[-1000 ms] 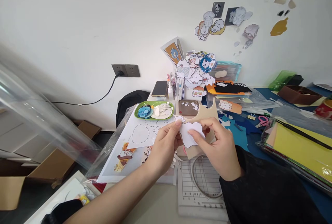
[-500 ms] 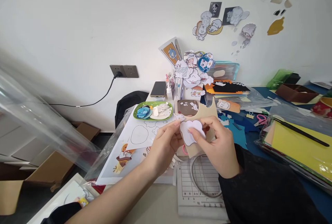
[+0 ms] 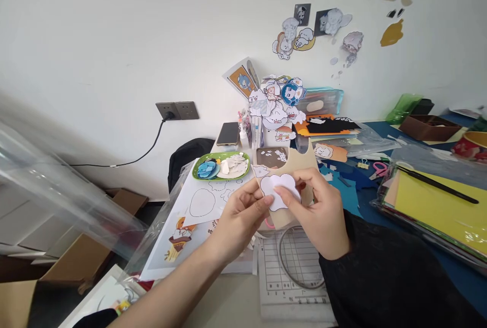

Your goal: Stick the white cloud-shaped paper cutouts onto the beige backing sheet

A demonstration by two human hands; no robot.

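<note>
A white cloud-shaped paper cutout (image 3: 272,184) with a dark outline lies against a beige sheet of paper (image 3: 300,162) whose upper edge has curved cut-outs. My left hand (image 3: 243,216) pinches the lower left of the cutout, thumb on its face and fingers behind. From the other side, my right hand (image 3: 317,211) presses its thumb on the cutout, with the fingers around the beige sheet. Just above my left fingers shows a small white paper piece (image 3: 260,171) with printed lines. What lies behind the sheet is hidden.
Left of my hands, a green tray (image 3: 228,178) holds blue and white paper pieces, beside a sheet with outlines (image 3: 202,203). Below is a gridded board (image 3: 270,267) with a grey ring (image 3: 280,254). Pink scissors (image 3: 379,170) and black tweezers (image 3: 437,185) lie to the right.
My left thumb has come down from the small printed piece onto the lower left of the white cutout. The cutout has turned slightly against the beige sheet. The view has shifted a little right.
</note>
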